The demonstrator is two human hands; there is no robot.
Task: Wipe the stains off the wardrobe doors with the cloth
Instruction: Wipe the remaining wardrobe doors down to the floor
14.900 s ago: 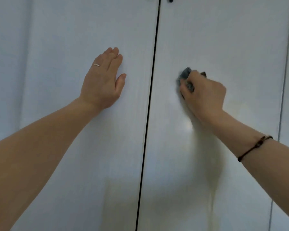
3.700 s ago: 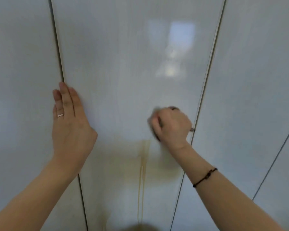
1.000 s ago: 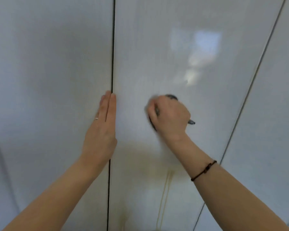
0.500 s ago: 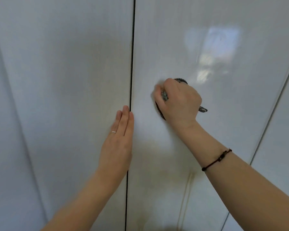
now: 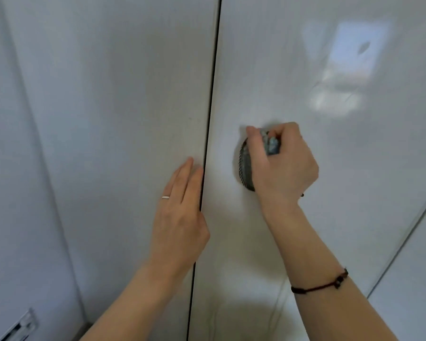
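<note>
Head view: bracelet (image 5: 320, 284) on right wrist; wall plate (image 5: 20, 327) low left.
Edges: dark gap (image 5: 210, 107) splits left door (image 5: 108, 107) from right door (image 5: 342, 156); wide panel above the cloth (image 5: 246, 166).
Left hand (image 5: 180, 217): flat, fingers straight, at the gap.
Right hand (image 5: 282, 168): fingers curled round the cloth, pressing it on the right door.

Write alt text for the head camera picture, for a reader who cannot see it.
A person's right hand presses a bunched dark cloth against a glossy white wardrobe door, while the left hand lies flat beside the dark gap between two doors. A dark bracelet circles that right arm.
</note>
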